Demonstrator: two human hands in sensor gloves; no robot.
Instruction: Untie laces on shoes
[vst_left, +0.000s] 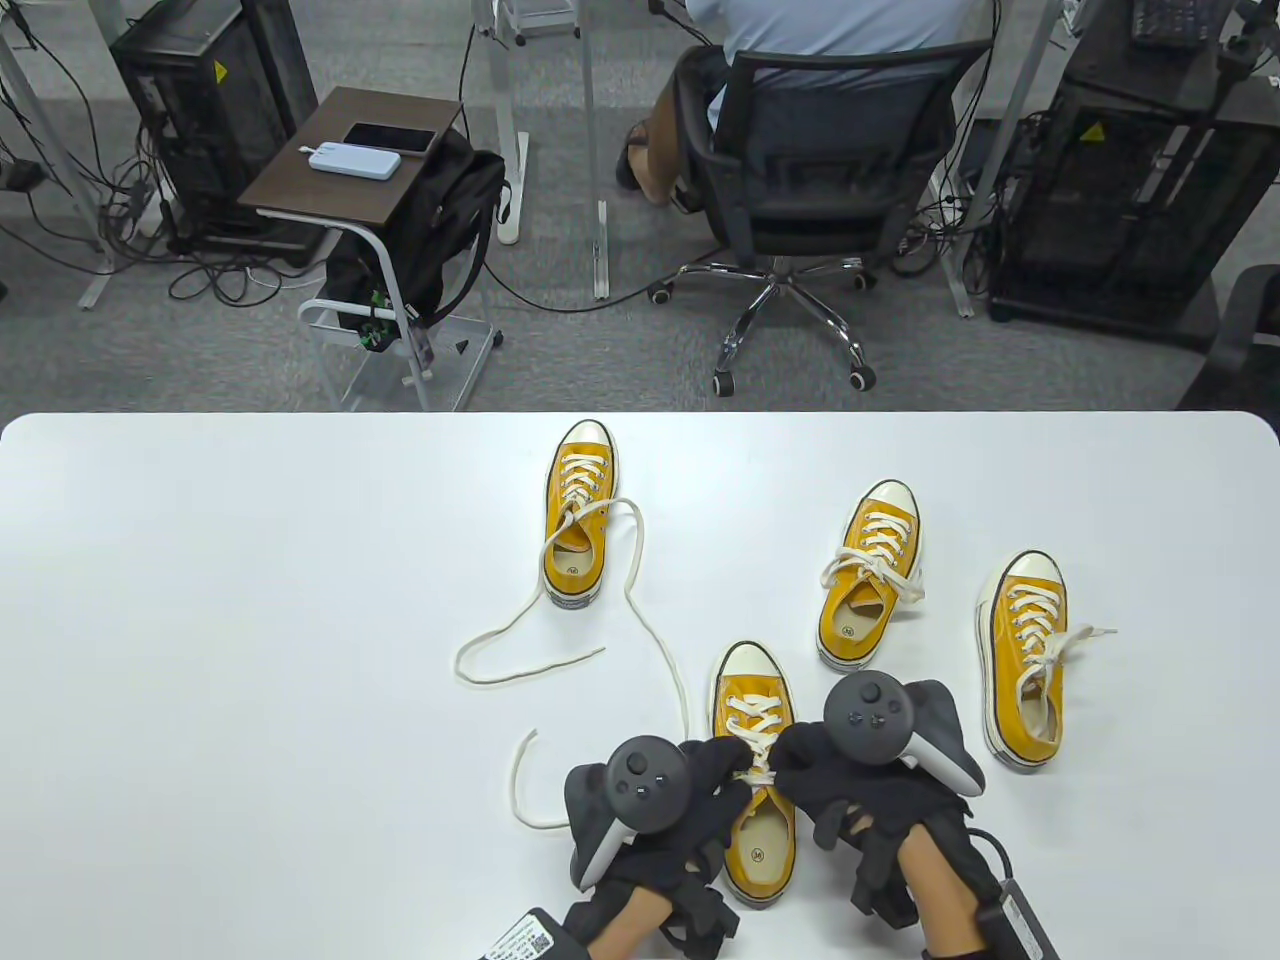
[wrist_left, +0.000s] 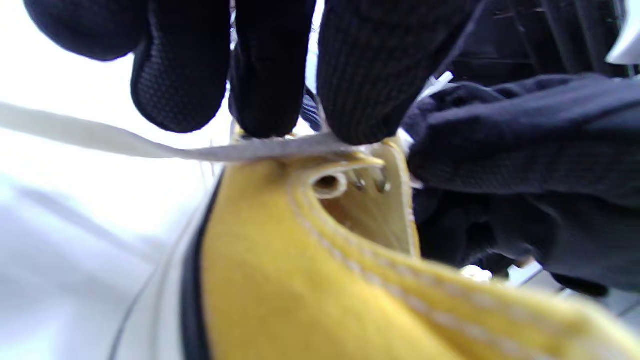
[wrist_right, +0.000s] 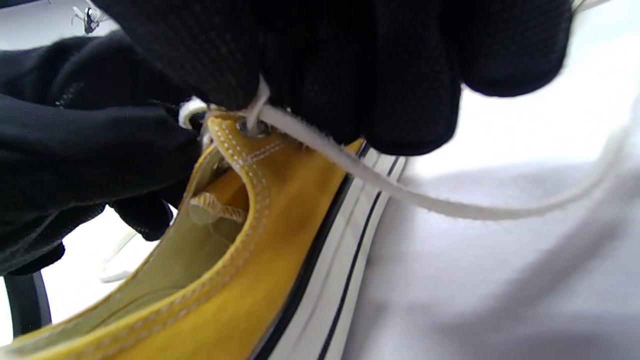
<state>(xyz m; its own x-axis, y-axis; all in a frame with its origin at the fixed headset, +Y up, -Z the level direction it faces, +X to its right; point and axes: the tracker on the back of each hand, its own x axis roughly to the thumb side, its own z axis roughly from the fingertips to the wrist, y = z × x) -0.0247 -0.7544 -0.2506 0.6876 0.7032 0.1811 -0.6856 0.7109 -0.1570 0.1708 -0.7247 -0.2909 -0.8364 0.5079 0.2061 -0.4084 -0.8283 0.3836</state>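
Observation:
Four yellow sneakers with white laces lie on the white table (vst_left: 250, 650). Both hands work on the nearest sneaker (vst_left: 757, 850). In the left wrist view, my left hand (vst_left: 733, 778) pinches a flat lace (wrist_left: 210, 152) across the shoe's top edge (wrist_left: 310, 240). My right hand (vst_left: 787, 765) pinches the lace (wrist_right: 350, 165) right at the top eyelet (wrist_right: 254, 130), and this lace trails off over the table. The far-left sneaker (vst_left: 578, 530) has its lace (vst_left: 520, 620) loose and trailing. The two sneakers on the right (vst_left: 868, 590) (vst_left: 1025, 660) carry tied bows.
A loose lace end (vst_left: 520, 790) curls on the table left of my left hand. Beyond the far table edge are an office chair (vst_left: 800, 190) with a seated person, a small side table (vst_left: 350, 160) and computer racks.

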